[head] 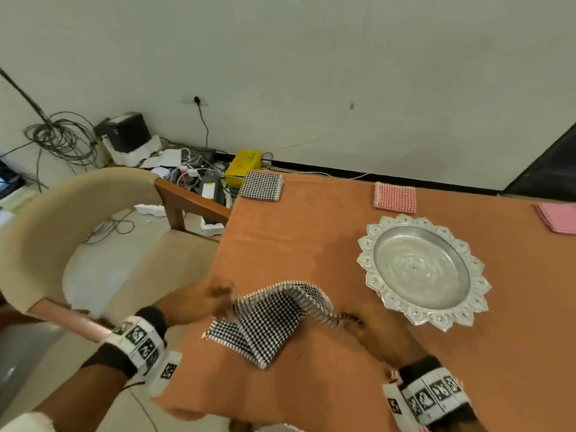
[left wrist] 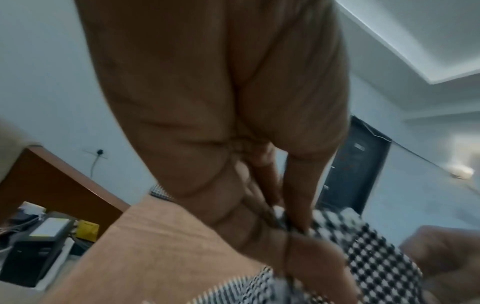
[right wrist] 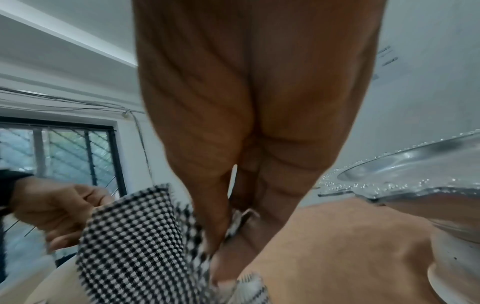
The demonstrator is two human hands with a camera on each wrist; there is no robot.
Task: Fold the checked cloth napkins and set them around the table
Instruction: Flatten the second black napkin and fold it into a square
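Note:
A black-and-white checked napkin point(head: 268, 319) hangs half lifted over the near left part of the orange table point(head: 311, 244), its lower corner lying on the cloth. My left hand point(head: 215, 299) pinches its left edge and my right hand point(head: 358, 322) pinches its right edge. Up close, the left hand point(left wrist: 291, 226) nips the napkin point(left wrist: 376, 263) between thumb and fingers, and the right hand point(right wrist: 223, 236) pinches the napkin point(right wrist: 135, 246) likewise. A folded black-and-white napkin point(head: 261, 186) lies at the far left corner. A folded red checked napkin point(head: 395, 198) and a pink one point(head: 558, 218) lie along the far edge.
A silver scalloped tray point(head: 422, 269) stands right of the napkin, close to my right hand. A beige armchair point(head: 62, 232) stands left of the table. Cables, a yellow box point(head: 243, 165) and a black device point(head: 124, 132) clutter the floor by the wall.

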